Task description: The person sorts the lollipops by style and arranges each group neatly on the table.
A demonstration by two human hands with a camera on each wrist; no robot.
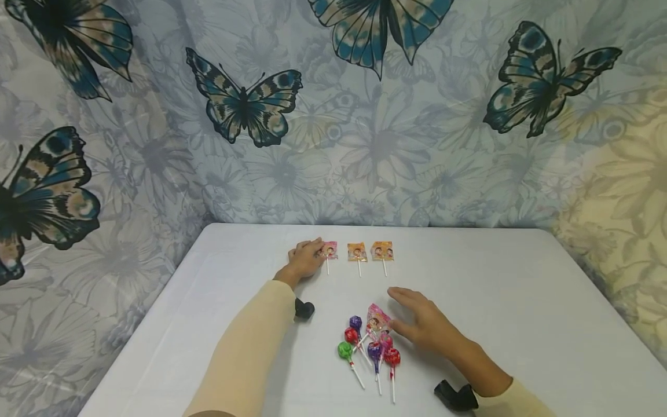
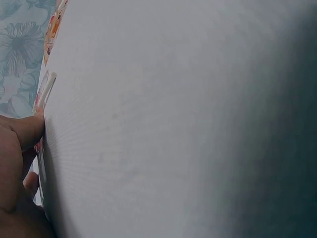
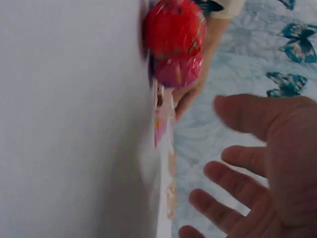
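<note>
At the far side of the table my left hand (image 1: 307, 258) pinches the edge of a flat lollipop in a pink wrapper (image 1: 330, 250). Its thumb (image 2: 30, 130) lies against that wrapper in the left wrist view, which hides part of it. Two flat lollipops in orange wrappers, one (image 1: 357, 252) and another (image 1: 383, 251), lie in a row to its right. My right hand (image 1: 429, 324), fingers spread and holding nothing, hovers beside a pile of lollipops. Another pink-wrapped lollipop (image 1: 377, 318) tops that pile, nearest the right thumb. Round red (image 1: 392, 357), purple (image 1: 374, 350) and green (image 1: 345, 350) lollipops lie below it.
A white table (image 1: 495, 289) carries everything. Behind it hangs a butterfly-patterned cloth (image 1: 380, 145), with more of it on the left side. Black wrist devices show at the left wrist (image 1: 304, 309) and the right wrist (image 1: 455, 396).
</note>
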